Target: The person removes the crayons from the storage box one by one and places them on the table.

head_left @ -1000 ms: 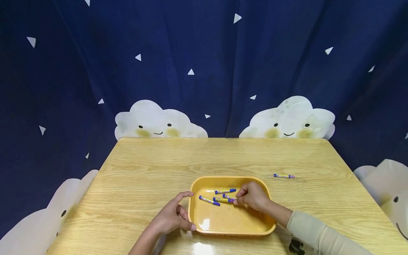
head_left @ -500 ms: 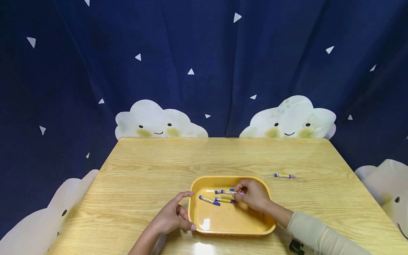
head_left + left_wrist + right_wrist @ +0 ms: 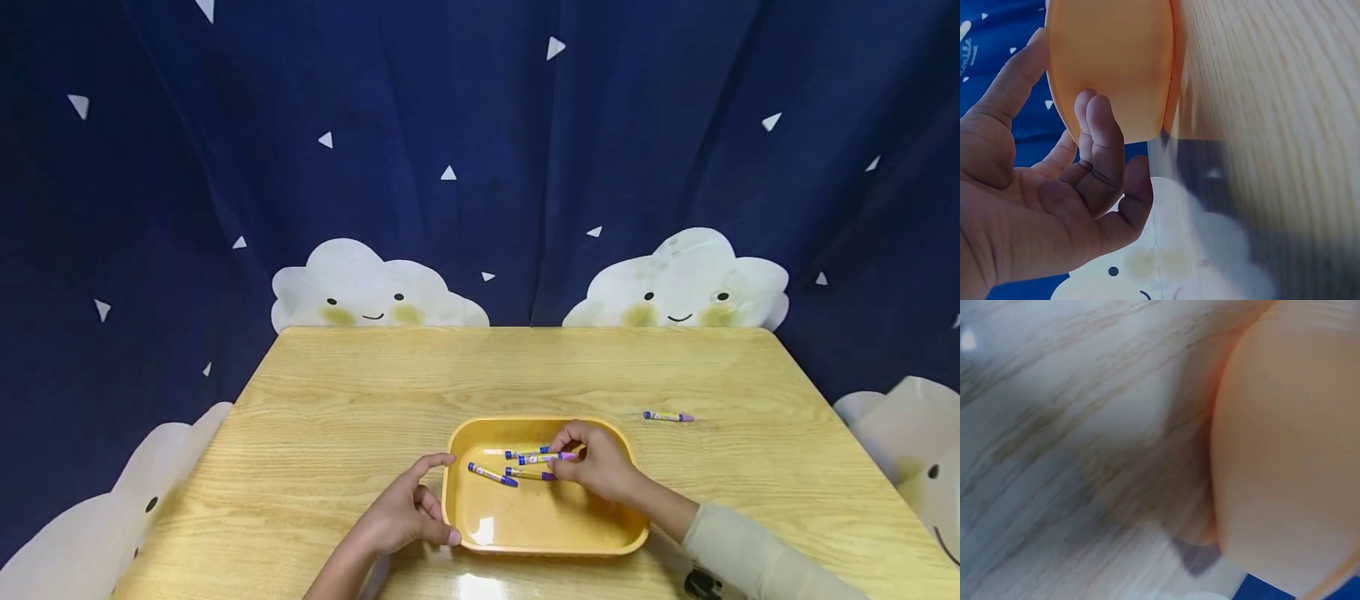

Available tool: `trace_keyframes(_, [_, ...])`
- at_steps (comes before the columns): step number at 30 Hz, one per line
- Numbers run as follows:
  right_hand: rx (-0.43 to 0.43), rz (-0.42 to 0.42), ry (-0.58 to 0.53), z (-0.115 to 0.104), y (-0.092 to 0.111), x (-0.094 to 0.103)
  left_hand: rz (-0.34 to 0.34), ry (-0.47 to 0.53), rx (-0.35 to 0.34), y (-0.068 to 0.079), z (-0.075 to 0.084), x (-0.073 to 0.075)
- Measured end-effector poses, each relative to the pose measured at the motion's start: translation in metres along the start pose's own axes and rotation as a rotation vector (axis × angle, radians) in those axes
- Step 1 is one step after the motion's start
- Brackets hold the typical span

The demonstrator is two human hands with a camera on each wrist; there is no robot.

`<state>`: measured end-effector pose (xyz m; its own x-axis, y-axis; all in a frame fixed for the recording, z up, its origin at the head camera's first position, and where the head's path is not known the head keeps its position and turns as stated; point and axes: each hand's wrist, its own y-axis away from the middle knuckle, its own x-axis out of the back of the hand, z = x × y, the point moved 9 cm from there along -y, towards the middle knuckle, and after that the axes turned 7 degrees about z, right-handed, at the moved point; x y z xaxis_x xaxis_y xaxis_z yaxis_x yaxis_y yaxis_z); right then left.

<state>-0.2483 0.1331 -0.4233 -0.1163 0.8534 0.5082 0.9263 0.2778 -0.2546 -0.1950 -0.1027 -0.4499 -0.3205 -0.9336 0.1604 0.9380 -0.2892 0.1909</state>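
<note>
My right hand [image 3: 596, 460] reaches inside the yellow tray [image 3: 555, 546] and pinches a crayon [image 3: 536, 458] with a pinkish-purple tip between thumb and fingers. Close beneath it lie a blue-tipped crayon [image 3: 513, 455], partly covered, and a crayon with a dark purple tip [image 3: 528, 474]. Further left in the tray rests another blue-tipped crayon [image 3: 492, 475], at a slant. My left hand [image 3: 405, 510] holds the tray's left end, forefinger and thumb at the rim. In the left wrist view, its other fingers [image 3: 1105, 125] bend against the tray's outer wall [image 3: 1113, 56].
On the wooden table [image 3: 360, 383], right of the tray and towards the back, lies a crayon [image 3: 668, 417] with a light purple tip. A dark blue curtain [image 3: 480, 108] with clouds and triangles hangs behind. The right wrist view shows the tray's outside wall [image 3: 1285, 450].
My right hand has picked up the pinkish-purple crayon from among the others and shifted it slightly up and left. My left hand stays at the tray's end.
</note>
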Motion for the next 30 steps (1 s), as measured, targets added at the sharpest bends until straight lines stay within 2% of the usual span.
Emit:
trace_keyframes(5, [0.134, 0.024, 0.064, -0.016, 0.007, 0.015, -0.007, 0.000, -0.006, -0.001, -0.001, -0.002])
trace_keyframes(6, [0.157, 0.032, 0.068, -0.025, 0.009, 0.020, -0.008, -0.001, -0.008, -0.001, -0.001, -0.002])
trace_keyframes(8, [0.175, 0.046, 0.061, -0.039, 0.011, 0.030, -0.011, 0.003, -0.007, -0.001, -0.001, -0.003])
trace_keyframes(12, [0.181, 0.073, 0.043, -0.046, 0.010, 0.048, -0.011, 0.014, -0.002, -0.001, -0.001, -0.002])
trace_keyframes(15, [0.193, 0.072, 0.008, -0.032, 0.010, 0.058, -0.011, 0.018, 0.003, 0.000, -0.001, -0.001])
trace_keyframes(18, [0.202, 0.064, -0.009, -0.028, 0.011, 0.067, -0.009, 0.016, 0.006, 0.000, -0.001, 0.000])
trace_keyframes(30, [0.202, 0.136, 0.070, -0.004, 0.029, 0.110, -0.010, 0.015, 0.004, 0.000, -0.001, 0.000])
